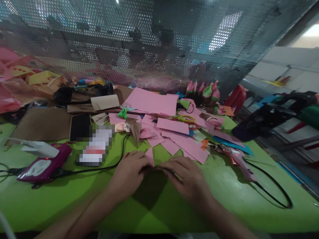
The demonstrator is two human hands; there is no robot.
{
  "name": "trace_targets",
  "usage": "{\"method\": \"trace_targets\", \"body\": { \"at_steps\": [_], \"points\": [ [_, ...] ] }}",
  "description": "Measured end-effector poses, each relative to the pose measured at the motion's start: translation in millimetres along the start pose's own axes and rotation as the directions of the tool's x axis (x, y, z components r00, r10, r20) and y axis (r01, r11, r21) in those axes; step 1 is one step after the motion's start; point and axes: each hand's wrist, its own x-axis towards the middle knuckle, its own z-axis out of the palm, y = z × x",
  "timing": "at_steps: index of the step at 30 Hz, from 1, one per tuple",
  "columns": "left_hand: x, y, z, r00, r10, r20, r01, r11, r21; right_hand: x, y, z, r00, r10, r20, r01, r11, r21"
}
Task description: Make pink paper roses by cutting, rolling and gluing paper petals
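Observation:
My left hand (132, 170) is closed, its thumb and fingers pinching a small pointed piece of pink paper (150, 156) a little above the green table. Across from it, my right hand (187, 176) has its fingers pressed together, and the fingertips meet the paper's thin lower edge. Most of that edge is hidden by the fingers. Just beyond my hands lies a heap of cut pink paper pieces (171, 146). A small brown paper cone (136, 132) sits behind my left hand, beside a pinkish crumpled bit (121, 127).
A pink hot glue gun (243, 164) with a black cord lies right. Left are a purple power strip (45, 164) with a white charger (40, 148), a phone (80, 127) and brown paper (45, 122). Yellow-handled scissors (185, 118) lie among the paper. A perforated metal screen (139, 49) stands behind.

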Motion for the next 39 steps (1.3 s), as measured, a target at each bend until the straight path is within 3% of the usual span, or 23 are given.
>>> {"method": "trace_targets", "body": {
  "at_steps": [6,15,22,33,39],
  "points": [
    [-0.3,0.6,-0.6,1.000,-0.006,0.002,0.006,1.000,0.000,-7.7,-2.3,9.0,0.994,-0.104,0.020,0.106,0.982,-0.154],
    [-4.3,1.4,1.8,0.998,0.063,-0.004,-0.062,0.985,0.162,-0.8,-7.2,11.8,0.981,0.071,0.182,-0.052,0.993,-0.107],
    [-8.6,4.6,5.3,0.991,0.127,-0.038,-0.111,0.952,0.284,6.2,-7.5,14.6,0.962,0.132,0.239,-0.109,0.988,-0.110],
    [-17.2,5.0,9.1,0.964,0.259,-0.051,-0.216,0.886,0.411,4.3,-10.7,14.1,0.968,0.128,0.215,-0.104,0.987,-0.122],
    [-19.3,5.7,7.8,0.976,0.216,-0.042,-0.184,0.906,0.382,5.2,-8.5,14.2,0.969,0.146,0.199,-0.139,0.989,-0.050]
  ]
}}
